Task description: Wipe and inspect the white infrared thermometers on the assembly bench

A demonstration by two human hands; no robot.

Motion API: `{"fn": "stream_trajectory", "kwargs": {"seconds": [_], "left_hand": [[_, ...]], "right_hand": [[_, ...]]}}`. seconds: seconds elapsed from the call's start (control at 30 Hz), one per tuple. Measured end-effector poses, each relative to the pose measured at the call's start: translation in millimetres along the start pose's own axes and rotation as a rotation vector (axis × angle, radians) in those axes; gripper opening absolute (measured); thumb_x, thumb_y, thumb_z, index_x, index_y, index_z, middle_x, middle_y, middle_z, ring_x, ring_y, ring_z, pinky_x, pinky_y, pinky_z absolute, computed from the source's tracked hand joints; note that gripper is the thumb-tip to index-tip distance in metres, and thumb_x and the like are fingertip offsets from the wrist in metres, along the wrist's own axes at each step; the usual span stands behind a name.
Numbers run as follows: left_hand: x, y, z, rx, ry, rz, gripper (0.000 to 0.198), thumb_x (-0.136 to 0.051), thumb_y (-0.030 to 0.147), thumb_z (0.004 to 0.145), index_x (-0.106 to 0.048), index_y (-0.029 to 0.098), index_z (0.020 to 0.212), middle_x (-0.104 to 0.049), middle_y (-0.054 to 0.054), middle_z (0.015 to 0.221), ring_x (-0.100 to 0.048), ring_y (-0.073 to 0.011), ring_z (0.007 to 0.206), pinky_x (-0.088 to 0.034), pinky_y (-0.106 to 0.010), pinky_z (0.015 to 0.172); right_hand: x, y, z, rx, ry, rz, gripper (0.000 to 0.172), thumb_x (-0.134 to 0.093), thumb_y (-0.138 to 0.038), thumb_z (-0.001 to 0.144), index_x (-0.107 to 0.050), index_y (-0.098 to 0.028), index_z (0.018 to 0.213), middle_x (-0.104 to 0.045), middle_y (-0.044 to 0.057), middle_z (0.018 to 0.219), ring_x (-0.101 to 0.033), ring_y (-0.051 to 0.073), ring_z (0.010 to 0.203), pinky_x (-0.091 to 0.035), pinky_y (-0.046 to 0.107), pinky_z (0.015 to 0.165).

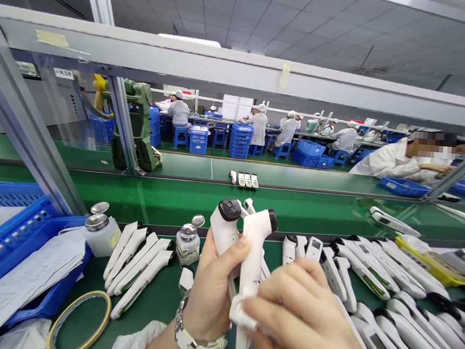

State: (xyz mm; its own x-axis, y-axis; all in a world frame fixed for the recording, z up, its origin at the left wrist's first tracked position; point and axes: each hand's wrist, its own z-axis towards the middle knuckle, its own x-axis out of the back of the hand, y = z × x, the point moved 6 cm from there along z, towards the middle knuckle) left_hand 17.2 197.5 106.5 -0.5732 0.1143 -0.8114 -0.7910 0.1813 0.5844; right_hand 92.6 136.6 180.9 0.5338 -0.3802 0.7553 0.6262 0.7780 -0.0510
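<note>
Holding two white plastic pistol-shaped thermometers with black sensor tips upright in the left hand, fingers closed round both handles and thumb pressed on the nearer body, raised above the near part of the green bench mat. Pinching a small white wiping cloth in the right hand, fingertips shut on it and pressing it against the lower handle of the nearer thermometer. Judging by the cloth's place, wiping only at the handle end so far, with the head and the second unit yet to be covered. Lying to the left, a neat fanned row of similar white units; to the right, a far larger spread of them reaching to the mat's edge; impossible to say which group is wiped and which waits, though probably plenty left either way. Little bare mat anywhere: two squat glass dispenser bottles with metal pump tops flanking the left row, a blue plastic crate lined with white paper at the far left, a thin yellowish tape ring near the front edge, a yellow tray at the far right. Beyond, a glossy green conveyor belt running across, with a slanting grey metal frame post closing in the upper left. Freest room straight up and in front of the chest, between the two groups.
</note>
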Motion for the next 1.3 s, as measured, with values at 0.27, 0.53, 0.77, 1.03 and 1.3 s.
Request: {"fn": "stream_trajectory", "kwargs": {"seconds": [0.27,0.53,0.77,1.03,1.3], "left_hand": [[1.8,-0.1,0.1,-0.036,0.008,0.146,0.035,-0.065,0.023,0.075,-0.047,0.023,0.105,-0.052,0.002,0.08,-0.053,-0.0092,0.067,-0.044,-0.021,0.061],[-0.1,0.3,0.8,-0.045,-0.011,0.172,0.039,-0.065,0.022,0.074,-0.046,0.024,0.108,-0.054,0.002,0.082,-0.053,-0.0085,0.069,-0.044,-0.02,0.064],[1.4,-0.3,2.1,-0.064,-0.009,0.192,0.037,-0.065,0.023,0.075,-0.045,0.024,0.106,-0.056,0.001,0.084,-0.055,-0.0097,0.07,-0.045,-0.022,0.065],[12.0,22.3,11.4,-0.142,0.066,0.148,0.033,-0.066,0.025,0.074,-0.048,0.023,0.102,-0.059,0.003,0.08,-0.055,-0.0083,0.062,-0.046,-0.019,0.056],[29.4,64.9,13.7,-0.216,0.182,0.078,0.027,-0.061,0.025,0.077,-0.051,0.022,0.103,-0.053,0.006,0.054,-0.048,-0.0074,0.04,-0.039,-0.015,0.035]], "right_hand": [[0.4,-0.6,-0.4,0.102,-0.172,-0.088,0.013,-0.05,-0.015,0.085,-0.061,-0.021,0.08,-0.056,0.0,0.064,-0.048,0.015,0.061,-0.031,0.035,0.064],[-3.9,-3.2,-4.4,0.134,-0.189,-0.109,0.016,-0.049,-0.012,0.083,-0.059,-0.019,0.073,-0.053,-0.001,0.061,-0.045,0.014,0.059,-0.029,0.034,0.063],[-1.4,0.5,-3.0,0.151,-0.113,-0.127,0.013,-0.052,-0.01,0.082,-0.06,-0.018,0.076,-0.055,-0.001,0.061,-0.046,0.014,0.058,-0.028,0.033,0.062],[-29.9,20.2,-23.1,-0.027,-0.165,-0.015,0.012,-0.056,-0.012,0.081,-0.061,-0.019,0.089,-0.061,0.002,0.076,-0.054,0.015,0.069,-0.034,0.031,0.066],[-132.1,97.4,-35.7,-0.409,-0.559,0.123,0.021,-0.053,-0.024,0.083,-0.062,-0.023,0.102,-0.063,0.002,0.099,-0.057,0.017,0.095,-0.044,0.028,0.083]]}}
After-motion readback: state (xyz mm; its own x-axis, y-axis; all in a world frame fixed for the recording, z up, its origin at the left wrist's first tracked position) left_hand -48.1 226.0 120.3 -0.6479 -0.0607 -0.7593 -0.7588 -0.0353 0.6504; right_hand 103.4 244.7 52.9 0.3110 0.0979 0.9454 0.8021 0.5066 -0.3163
